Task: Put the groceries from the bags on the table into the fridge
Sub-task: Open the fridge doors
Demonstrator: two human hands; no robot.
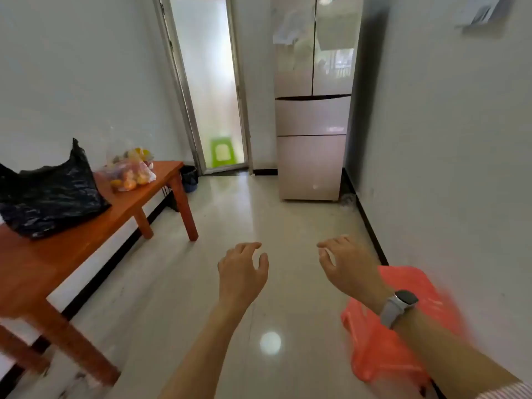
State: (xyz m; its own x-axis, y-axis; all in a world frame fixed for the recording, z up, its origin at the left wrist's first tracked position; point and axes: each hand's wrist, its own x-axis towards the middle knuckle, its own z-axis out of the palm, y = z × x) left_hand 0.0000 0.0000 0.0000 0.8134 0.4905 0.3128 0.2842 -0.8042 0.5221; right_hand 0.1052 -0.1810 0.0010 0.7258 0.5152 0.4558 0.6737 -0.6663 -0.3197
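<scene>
A pink fridge [312,116] stands at the far end of the room with all its doors closed. On the orange wooden table [72,246] at the left lie a black plastic bag [49,197] and a clear bag of fruit [129,171]. My left hand [243,272] and my right hand [345,263] reach forward over the floor, fingers apart, holding nothing. An orange-red plastic bag [385,341] hangs blurred under my right forearm; whether it hangs on the arm I cannot tell. A grey watch [398,306] sits on my right wrist.
A frosted glass door [207,82] stands left of the fridge, with a dark bin [189,178] by the table's far leg. White walls close in on both sides. Glossy tiled floor [273,214] stretches between me and the fridge.
</scene>
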